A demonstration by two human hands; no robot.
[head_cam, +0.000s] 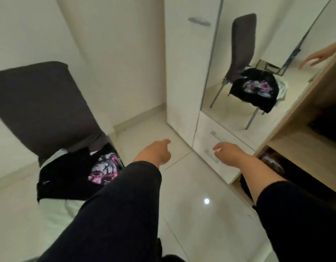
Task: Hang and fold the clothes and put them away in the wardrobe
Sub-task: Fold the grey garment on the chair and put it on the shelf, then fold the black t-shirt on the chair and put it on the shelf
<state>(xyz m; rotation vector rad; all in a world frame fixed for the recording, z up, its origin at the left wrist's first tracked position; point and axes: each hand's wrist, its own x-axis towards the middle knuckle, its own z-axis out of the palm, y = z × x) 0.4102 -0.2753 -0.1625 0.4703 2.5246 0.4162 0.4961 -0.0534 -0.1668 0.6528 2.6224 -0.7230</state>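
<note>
Beside chair [40,103], black shirt [72,178] lies left of both empty hands [191,152].

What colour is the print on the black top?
Pink and white, on the top; head view.

Walls [110,53]: plain off-white, a pale skirting board along the base. Floor [191,186]: glossy light tiles with thin joints, one small bright spot of reflected light [206,201]. Chair [36,103]: dark grey high padded back, standing at the left near the wall. Mirror panel [258,44]: tall and upright; reflected in it are the same chair on thin metal legs and more pale floor. Light: soft, even, faintly greenish.
</note>
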